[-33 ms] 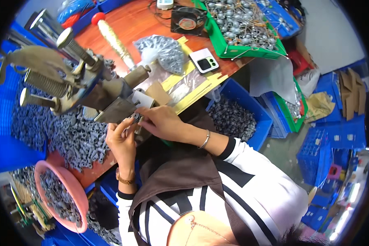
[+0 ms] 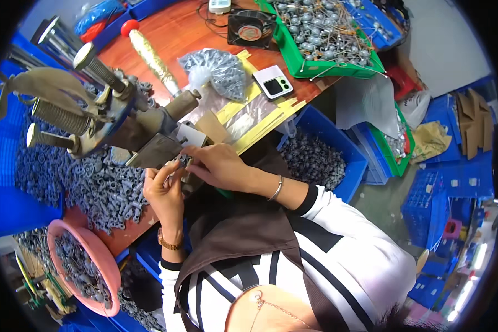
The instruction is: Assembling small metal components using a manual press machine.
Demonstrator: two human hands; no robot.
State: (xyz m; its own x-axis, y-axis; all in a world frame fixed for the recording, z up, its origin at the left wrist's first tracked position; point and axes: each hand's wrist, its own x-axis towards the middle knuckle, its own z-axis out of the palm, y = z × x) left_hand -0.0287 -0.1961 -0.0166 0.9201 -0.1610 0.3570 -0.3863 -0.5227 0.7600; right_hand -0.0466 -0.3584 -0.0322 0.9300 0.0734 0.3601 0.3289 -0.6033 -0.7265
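Observation:
My left hand (image 2: 165, 191) and my right hand (image 2: 222, 165) meet in front of a bench press (image 2: 133, 124). Between their fingertips is a small grey metal fitting (image 2: 184, 160), partly covered by the fingers. Both hands are closed on it in a pinch. Just beyond the fingers are the press's flat metal plate (image 2: 156, 150) and a pale block (image 2: 191, 134). A long lever (image 2: 149, 55) wrapped in gold film, with a red knob (image 2: 130, 27), rises from the press. To the left, a heap of similar grey fittings (image 2: 108, 191) covers the bench.
A phone (image 2: 273, 82), a bag of parts (image 2: 221, 72) and a small fan (image 2: 252, 29) lie on the bench (image 2: 188, 25). A green tray (image 2: 310, 69) of parts stands far right. A blue bin (image 2: 355, 180) sits below, a pink tub (image 2: 115, 271) at lower left.

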